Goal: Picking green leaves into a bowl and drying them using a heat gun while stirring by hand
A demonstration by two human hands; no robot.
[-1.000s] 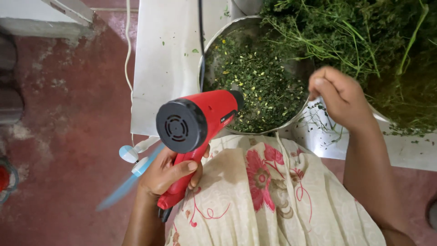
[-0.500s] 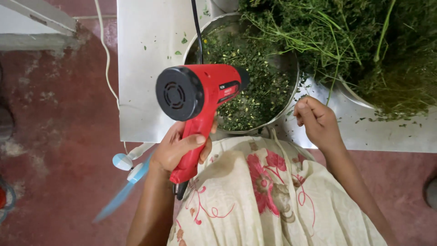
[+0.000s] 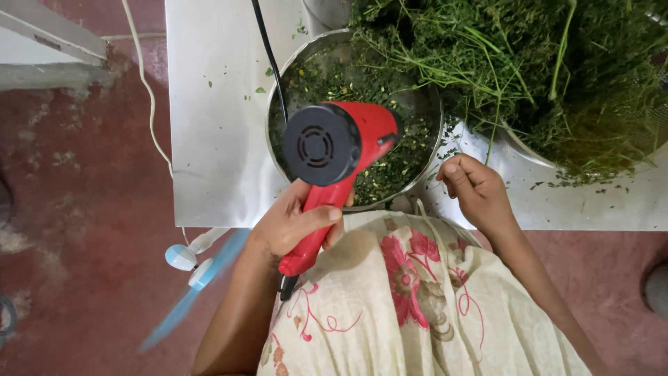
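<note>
Floor (image 3: pixel 76 174): reddish and mottled, filling the left side and the lower right corner.
Surface (image 3: pixel 209 139): a white tabletop across the upper middle and right, flecked with bits of green.
Herb pile (image 3: pixel 543 76): a large heap of green leafy stems at the upper right, spilling over the rim of a container beneath it.
Dress (image 3: pixel 417 299): cream cloth with red flowers, worn by the person, at the bottom centre.
Metal bowl (image 3: pixel 273 111): round and shiny, on the surface just left of the herb pile — filled with chopped dark green leaves and yellow specks.
Hair dryer (image 3: pixel 334 146): red body with a black rear grille, held above the bowl with its nozzle pointing down into the leaves.
Left hand (image 3: pixel 292 224): closed tight around the dryer's red handle.
Right hand (image 3: pixel 474 188): loosely curled into a fist, holding nothing that can be seen, resting at the surface edge just right of the bowl.
Black cord (image 3: pixel 268 59): runs from the top edge down across the surface towards the dryer.
Blue and white object (image 3: pixel 191 268): blurred, on the floor below the surface (possibly a small fan).
</note>
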